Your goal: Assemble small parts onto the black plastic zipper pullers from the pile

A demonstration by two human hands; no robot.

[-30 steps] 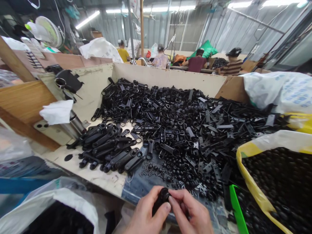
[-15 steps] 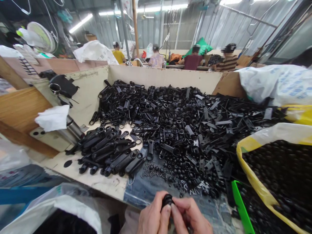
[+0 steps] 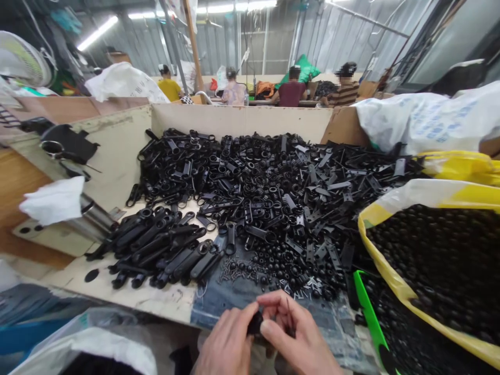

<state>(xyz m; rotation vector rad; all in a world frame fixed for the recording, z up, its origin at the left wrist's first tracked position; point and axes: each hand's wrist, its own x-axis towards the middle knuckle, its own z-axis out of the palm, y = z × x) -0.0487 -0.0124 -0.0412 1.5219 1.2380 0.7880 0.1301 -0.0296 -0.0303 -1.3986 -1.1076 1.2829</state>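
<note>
Holding a small black part point(image 3: 255, 323) in front of you, you have your left hand point(image 3: 228, 341) curled around it and your right hand point(image 3: 299, 336) half closed, thumb against it, nearer you than the silver pins point(image 3: 311, 285) on the blue-grey mat point(image 3: 219, 302)

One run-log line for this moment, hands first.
left hand: holds black part | right hand: at same part | ahead: screws, pile | right side: bag

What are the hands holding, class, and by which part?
A black piece, in the left hand, with the right hand at it; gripped part hidden.
</note>
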